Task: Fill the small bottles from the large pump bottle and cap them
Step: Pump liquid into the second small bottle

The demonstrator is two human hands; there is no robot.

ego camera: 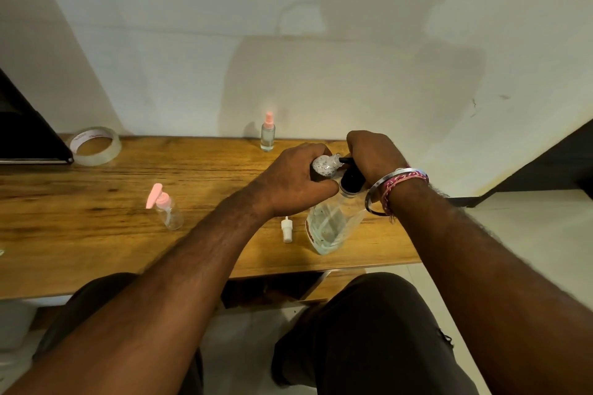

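A small clear bottle [325, 166] is being gripped in the curled fingers of the left hand [290, 183], above the near right part of the wooden table [96, 228]; it is being held tipped on its side, its long axis running left to right and its open mouth being pointed rightward at the black spout of the large pump bottle [330, 224]. That large bottle is being kept upright on the table near the front edge, its clear body showing below both wrists. The black pump head [351, 179] is being covered and clasped from above by the bent fingers of the right hand [373, 157], so most of it is being hidden. Much of the small bottle is being concealed by the left fingers, and its fill level cannot be made out. A loose white cap [286, 229] is lying on the table just left of the large bottle. Farther left, a pink-pump bottle [167, 210] is standing, and a pink-topped spray bottle [268, 133] is standing at the far edge by the wall. A tape roll [95, 146] is lying at the far left.
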